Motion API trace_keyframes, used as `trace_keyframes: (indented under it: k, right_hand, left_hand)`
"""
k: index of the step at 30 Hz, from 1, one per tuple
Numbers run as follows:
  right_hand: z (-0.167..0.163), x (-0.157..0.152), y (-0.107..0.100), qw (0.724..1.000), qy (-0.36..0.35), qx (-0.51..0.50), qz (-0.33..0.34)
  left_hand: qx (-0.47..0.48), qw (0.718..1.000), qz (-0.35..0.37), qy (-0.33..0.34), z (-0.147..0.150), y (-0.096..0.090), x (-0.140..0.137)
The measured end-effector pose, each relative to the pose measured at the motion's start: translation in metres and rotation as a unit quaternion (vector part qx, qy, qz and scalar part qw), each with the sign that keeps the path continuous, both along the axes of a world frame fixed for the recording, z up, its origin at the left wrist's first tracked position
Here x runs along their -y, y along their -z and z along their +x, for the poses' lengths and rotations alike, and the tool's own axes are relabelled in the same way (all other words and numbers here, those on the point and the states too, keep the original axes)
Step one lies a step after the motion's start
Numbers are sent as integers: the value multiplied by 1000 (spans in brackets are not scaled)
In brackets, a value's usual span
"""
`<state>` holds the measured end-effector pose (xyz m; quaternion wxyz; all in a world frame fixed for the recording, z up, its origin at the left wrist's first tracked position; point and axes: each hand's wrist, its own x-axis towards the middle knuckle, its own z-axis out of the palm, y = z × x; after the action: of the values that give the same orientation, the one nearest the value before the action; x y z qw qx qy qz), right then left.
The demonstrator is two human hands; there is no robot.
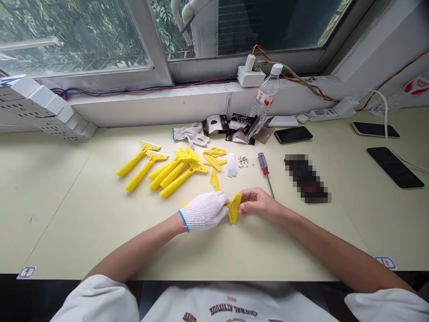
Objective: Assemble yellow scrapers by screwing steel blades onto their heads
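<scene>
While flanked at left by bladed scrapers (130, 163) and heaped yellow handles (167, 175), holds a yellow scraper body (235, 208) over the table (187, 255), clamped in the gloved left hand (205, 211); bends the bare right hand (259, 204) just beside it, cannot tell whether pinching anything; has phones (395, 167) farther right.

Capped bottle (267, 91) is standing in front of the sill (187, 95) (red-and-white label (262, 98)). White socket box (250, 78) is sitting on the sill, plug (250, 63) inserted. Three phones (395, 167) are lying at right, white cable (386, 112) crossing one.
</scene>
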<state>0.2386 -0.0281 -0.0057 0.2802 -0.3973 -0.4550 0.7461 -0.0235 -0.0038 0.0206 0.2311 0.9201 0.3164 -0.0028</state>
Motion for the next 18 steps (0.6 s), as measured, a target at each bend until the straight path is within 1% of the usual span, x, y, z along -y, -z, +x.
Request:
trace_keyframes:
  k: [2,5,7,9,11,12,13,14,16,17,18]
  right_hand:
    - [0,0,1,1000,0,-5,-7]
    - [-1,1,4,999,27,12,-12]
    - [-3,2,5,999,41,27,-5]
    - [-2,3,4,998,40,41,6]
    - [1,1,0,995,29,83,37]
    - [5,-2,-2,989,28,127,75]
    - [9,-5,-4,973,34,185,133]
    - [14,-8,-5,945,45,251,203]
    - [24,-16,-4,861,75,367,345]
    - [29,-20,-1,821,84,404,394]
    - [33,-24,2,793,88,425,427]
  left_hand:
    - [4,1000,-2,-6,0,0,0]
    - [9,1000,-1,-23,0,1,1]
    - [12,999,-5,-33,0,0,1]
    - [18,999,-12,-42,0,-1,1]
    - [20,998,-14,-51,0,-3,1]
    - [18,998,-9,-56,0,-4,2]
    - [16,998,1,-60,0,-5,3]
    - [12,998,18,-66,-1,-5,5]
    - [9,995,61,-79,-2,-4,10]
    - [9,993,83,-86,-4,-4,13]
    - [10,991,100,-91,-5,-4,16]
